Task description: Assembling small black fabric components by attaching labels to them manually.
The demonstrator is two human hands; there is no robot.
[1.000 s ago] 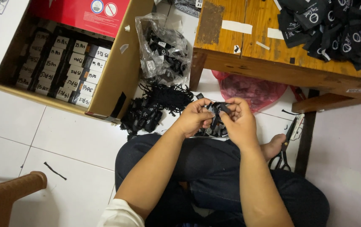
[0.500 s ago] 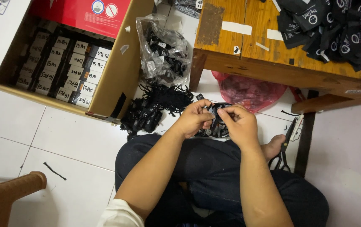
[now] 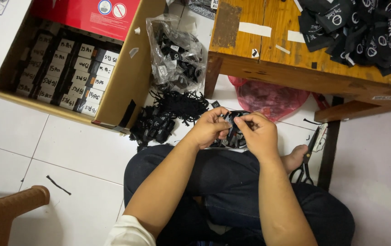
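Hands: left hand (image 3: 209, 128), right hand (image 3: 259, 135) stay on tags (image 3: 233, 132).

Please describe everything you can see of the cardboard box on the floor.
The cardboard box is brown, with a red printed flap folded up at its far side. It lies open on the white tiled floor, left of the wooden table. Inside stand neat rows of small black bundles, each with a white paper label. A clear bag of black pieces leans against its right wall. Neither hand touches it.
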